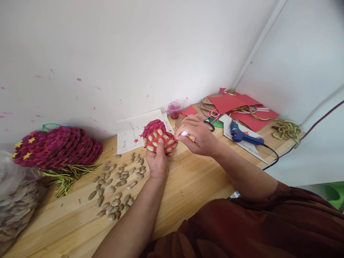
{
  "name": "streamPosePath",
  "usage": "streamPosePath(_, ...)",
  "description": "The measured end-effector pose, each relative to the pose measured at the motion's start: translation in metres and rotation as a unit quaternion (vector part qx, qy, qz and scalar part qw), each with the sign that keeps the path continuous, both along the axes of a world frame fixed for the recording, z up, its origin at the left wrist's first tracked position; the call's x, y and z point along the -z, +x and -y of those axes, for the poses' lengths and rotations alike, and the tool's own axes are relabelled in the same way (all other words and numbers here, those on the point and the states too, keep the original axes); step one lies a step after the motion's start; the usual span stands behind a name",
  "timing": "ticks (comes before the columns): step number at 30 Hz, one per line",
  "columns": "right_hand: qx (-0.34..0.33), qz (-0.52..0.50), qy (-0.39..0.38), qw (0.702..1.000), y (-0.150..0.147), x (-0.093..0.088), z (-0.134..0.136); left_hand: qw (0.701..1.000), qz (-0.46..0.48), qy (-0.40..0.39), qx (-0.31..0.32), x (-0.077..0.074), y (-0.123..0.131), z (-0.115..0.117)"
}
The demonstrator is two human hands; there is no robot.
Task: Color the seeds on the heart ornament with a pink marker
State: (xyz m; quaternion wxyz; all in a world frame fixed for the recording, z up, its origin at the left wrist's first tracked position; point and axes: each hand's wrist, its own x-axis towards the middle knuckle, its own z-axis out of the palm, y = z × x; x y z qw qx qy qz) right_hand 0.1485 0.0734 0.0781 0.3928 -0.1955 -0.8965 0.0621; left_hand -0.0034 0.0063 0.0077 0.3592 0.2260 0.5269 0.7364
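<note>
My left hand [157,161] grips a red craft piece [164,138] covered with peanuts, its thumb pressed on the front. Magenta paint coats the peanuts along the piece's upper left and some at its right edge, while those in the middle are bare tan. Pinched in my right hand [197,136] is what looks like a cotton swab [184,133], with one white end showing. Its other end, hidden by the fingers, is at the right edge of the craft piece. Loose peanuts [118,184] are scattered on the wooden table [188,190] left of my left forearm.
At the left lie stacked magenta peanut pieces [61,147] with tassels, beside a bag of peanuts [18,204]. A paint cup [174,110] stands by the wall. Rightward are scissors [209,124], red paper [228,103], a corded blue glue gun [242,136] and gold cord [287,130].
</note>
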Motion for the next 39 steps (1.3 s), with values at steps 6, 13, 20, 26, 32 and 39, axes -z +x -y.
streamPosePath(6, -0.006, 0.007, -0.001, 1.000, 0.0004, -0.0003, 0.0004, 1.000, -0.004, 0.003, 0.005, 0.0023, -0.0012, -0.0014)
streamPosePath(13, 0.005, -0.001, -0.002, 1.000, 0.0003, 0.0007, -0.0011, 1.000, -0.007, -0.003, 0.011, 0.0019, -0.0017, -0.0016)
streamPosePath(20, 0.004, -0.010, -0.016, 1.000, 0.0015, 0.0035, -0.0052, 1.000, -0.009, -0.010, 0.007, 0.0036, -0.0022, -0.0017)
streamPosePath(26, -0.004, -0.003, -0.030, 1.000, 0.0014, 0.0030, -0.0046, 1.000, -0.014, -0.009, 0.010, 0.0009, -0.0013, -0.0009)
streamPosePath(32, -0.019, -0.018, -0.027, 0.999, 0.0021, 0.0032, -0.0052, 1.000, -0.007, -0.003, 0.010, 0.0006, -0.0021, -0.0007)
streamPosePath(39, 0.003, -0.033, -0.028, 0.999, 0.0020, 0.0051, -0.0087, 0.999, -0.020, -0.001, 0.030, 0.0021, -0.0024, 0.0014)
